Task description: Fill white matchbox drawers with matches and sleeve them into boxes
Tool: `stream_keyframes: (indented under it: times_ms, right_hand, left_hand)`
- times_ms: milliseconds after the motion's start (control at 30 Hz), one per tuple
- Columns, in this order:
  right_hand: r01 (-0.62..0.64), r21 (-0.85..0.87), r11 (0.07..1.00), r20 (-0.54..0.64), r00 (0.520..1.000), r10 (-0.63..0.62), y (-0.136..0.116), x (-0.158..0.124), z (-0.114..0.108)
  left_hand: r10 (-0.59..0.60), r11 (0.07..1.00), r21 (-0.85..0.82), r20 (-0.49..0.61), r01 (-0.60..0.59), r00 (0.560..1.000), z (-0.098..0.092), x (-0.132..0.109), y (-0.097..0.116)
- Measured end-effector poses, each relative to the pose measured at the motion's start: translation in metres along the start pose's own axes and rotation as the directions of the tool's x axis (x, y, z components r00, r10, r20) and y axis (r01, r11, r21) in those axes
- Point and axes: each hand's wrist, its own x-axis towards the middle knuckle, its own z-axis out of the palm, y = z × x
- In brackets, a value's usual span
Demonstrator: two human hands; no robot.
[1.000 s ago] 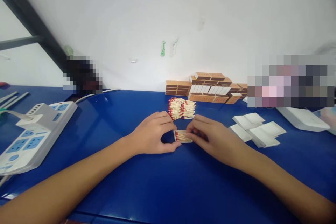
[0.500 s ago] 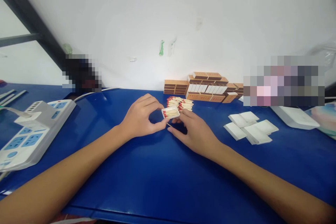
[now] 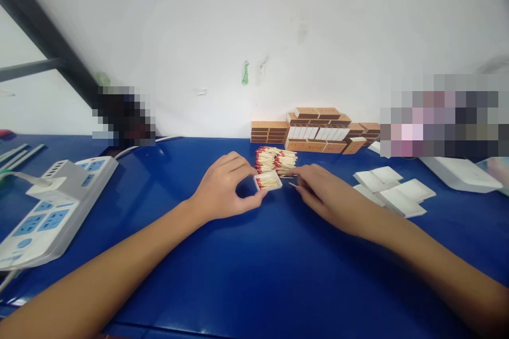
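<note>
The left hand (image 3: pixel 228 186) pinches a small white tray (image 3: pixel 268 181) between thumb and forefinger, the other fingers curled loosely above it. The tray rests on the blue surface (image 3: pixel 246 275) near its far middle and is filled with red-tipped matches lying side by side. Just behind it, almost touching, lies a loose pile of matches (image 3: pixel 277 160), heads mostly pointing left.

The right hand (image 3: pixel 326 196) lies palm down just right of the tray, its fingers drawn together. 1 single match (image 3: pixel 292 185) sticks out at the fingertips; whether the hand grips it or only touches it cannot be told.

Against the white wall stands a stack of brown matchboxes (image 3: pixel 318 131), some turned to show white ends. Their printing is too small to read. A cluster of empty white trays (image 3: pixel 393 190) sits to the right, well apart from the hands, with a flat white box (image 3: pixel 461 174) beyond it. At the far left lies a white power strip (image 3: pixel 47 206) with blue sockets and no legible lettering.
</note>
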Motion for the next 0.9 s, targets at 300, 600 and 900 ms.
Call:
stream_keyframes:
  times_ms: [300, 600, 900]
  right_hand:
    - [-0.247, 0.366, 0.897, -0.041, 0.959, 0.28, -0.007, 0.003, -0.015]
    - [-0.305, 0.677, 0.669, 0.056, 0.929, 0.366, -0.027, 0.01, -0.004]
    - [-0.209, 0.375, 0.903, -0.086, 0.962, 0.259, -0.027, 0.007, 0.012]
  left_hand:
    - [0.021, 0.994, -0.106, 0.127, -0.008, 0.992, 0.004, -0.003, 0.011]
    - [0.005, 0.986, -0.166, 0.155, 0.021, 0.988, 0.006, -0.003, 0.015]
    - [-0.01, 0.982, -0.186, 0.159, 0.04, 0.987, 0.005, -0.003, 0.017]
